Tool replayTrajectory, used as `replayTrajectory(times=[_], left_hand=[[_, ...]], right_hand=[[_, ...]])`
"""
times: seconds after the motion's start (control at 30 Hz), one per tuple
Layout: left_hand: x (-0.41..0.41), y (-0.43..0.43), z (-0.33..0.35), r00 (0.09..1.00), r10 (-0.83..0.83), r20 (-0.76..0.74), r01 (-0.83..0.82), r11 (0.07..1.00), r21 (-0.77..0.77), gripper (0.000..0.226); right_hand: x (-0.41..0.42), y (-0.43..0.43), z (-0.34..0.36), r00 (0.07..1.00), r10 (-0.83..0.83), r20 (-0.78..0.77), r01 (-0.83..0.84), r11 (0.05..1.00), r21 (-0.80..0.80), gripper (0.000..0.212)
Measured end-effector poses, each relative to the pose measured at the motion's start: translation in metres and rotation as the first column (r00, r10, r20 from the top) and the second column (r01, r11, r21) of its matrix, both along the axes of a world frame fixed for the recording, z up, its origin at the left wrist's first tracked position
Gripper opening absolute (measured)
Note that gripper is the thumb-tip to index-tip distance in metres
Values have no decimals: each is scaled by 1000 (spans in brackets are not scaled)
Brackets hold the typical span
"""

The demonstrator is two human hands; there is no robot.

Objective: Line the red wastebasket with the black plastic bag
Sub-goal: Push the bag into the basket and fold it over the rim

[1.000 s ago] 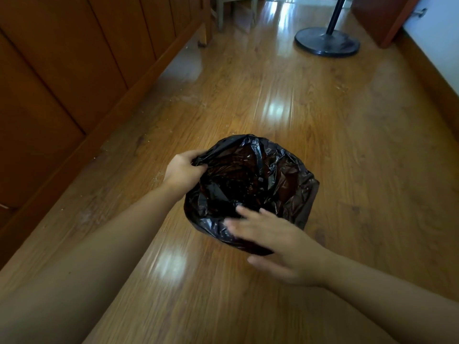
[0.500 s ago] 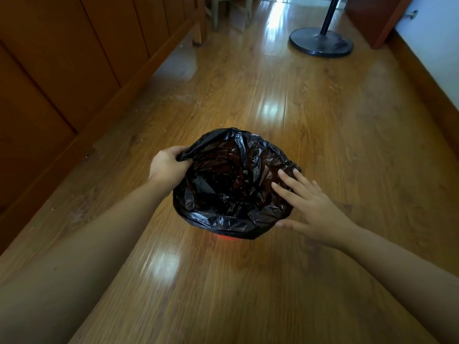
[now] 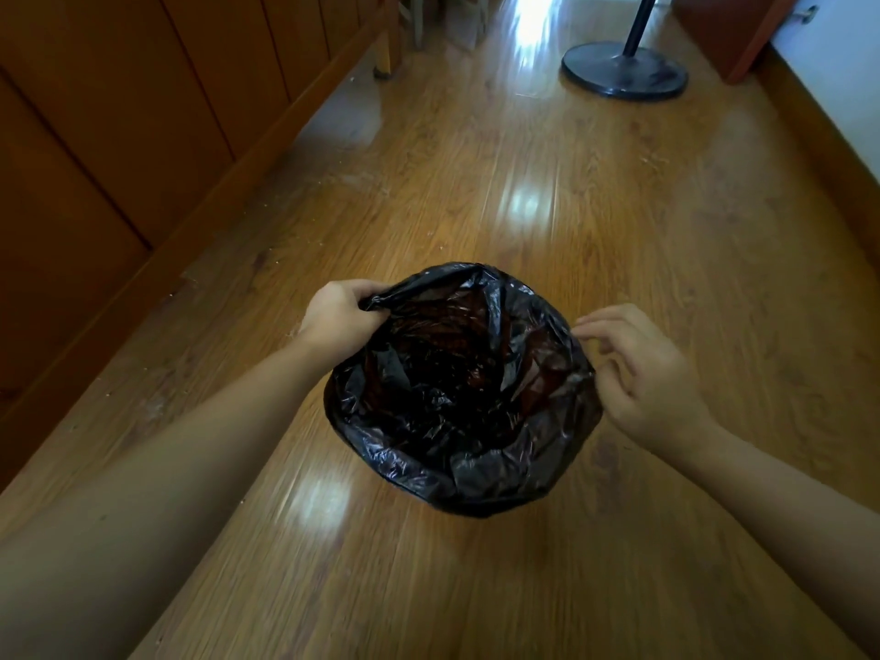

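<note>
The black plastic bag (image 3: 457, 397) sits open on the wooden floor, its mouth spread wide and folded down over a round shape beneath. The red wastebasket is fully hidden by the bag; only a reddish tint shows through the thin plastic inside. My left hand (image 3: 340, 319) grips the bag's rim at its far left, fingers closed on the plastic. My right hand (image 3: 640, 373) is at the bag's right edge, fingers curled, fingertips touching or pinching the rim there.
A wooden cabinet or bed frame (image 3: 119, 173) runs along the left. A black round stand base (image 3: 624, 71) with a pole stands at the far end of the floor. A white wall with a wooden skirting (image 3: 838, 150) borders the right.
My right hand moved from the bag's near edge around to its right rim. The bag's mouth has opened wider, and the sliver of red seen under it is covered.
</note>
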State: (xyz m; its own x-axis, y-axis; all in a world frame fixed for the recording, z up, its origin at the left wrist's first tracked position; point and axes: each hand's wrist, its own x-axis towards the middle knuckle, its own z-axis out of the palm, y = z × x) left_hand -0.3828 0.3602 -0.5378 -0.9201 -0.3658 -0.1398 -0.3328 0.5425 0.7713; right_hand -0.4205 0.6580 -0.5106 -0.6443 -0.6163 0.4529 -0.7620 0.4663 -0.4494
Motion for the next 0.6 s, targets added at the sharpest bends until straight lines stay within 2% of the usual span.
replayTrajectory(times=[0.07, 0.13, 0.17, 0.23, 0.27, 0.3, 0.4, 0.47, 0.6], left_hand=[[0, 6, 2, 998, -61, 13, 61, 998, 5, 27], [0, 13, 4, 994, -103, 23, 103, 995, 1, 26], [1, 17, 5, 992, -122, 24, 122, 993, -7, 26], [4, 24, 7, 986, -167, 21, 167, 986, -16, 27], [6, 28, 7, 981, -193, 20, 194, 981, -10, 28], [9, 31, 7, 975, -221, 22, 221, 975, 1, 28], [15, 35, 4, 963, -266, 42, 264, 963, 55, 30], [18, 32, 3, 967, -248, 63, 239, 962, 129, 36], [28, 21, 2, 973, -217, 82, 161, 886, 434, 29]], right_hand=[[4, -20, 12, 995, 95, 36, -97, 993, 65, 29], [10, -45, 14, 964, 183, 191, -233, 930, 283, 31], [13, -58, 9, 942, 204, 265, -305, 849, 431, 38], [16, -82, -5, 918, 170, 359, -382, 625, 681, 56], [17, -92, -13, 910, 153, 385, -403, 544, 736, 63], [17, -99, -20, 903, 141, 406, -418, 504, 756, 67], [21, -113, -42, 889, 86, 449, -434, 470, 769, 70], [26, -119, -57, 903, 78, 422, -413, 431, 803, 74], [35, -129, -75, 960, 141, 244, -281, 473, 835, 78]])
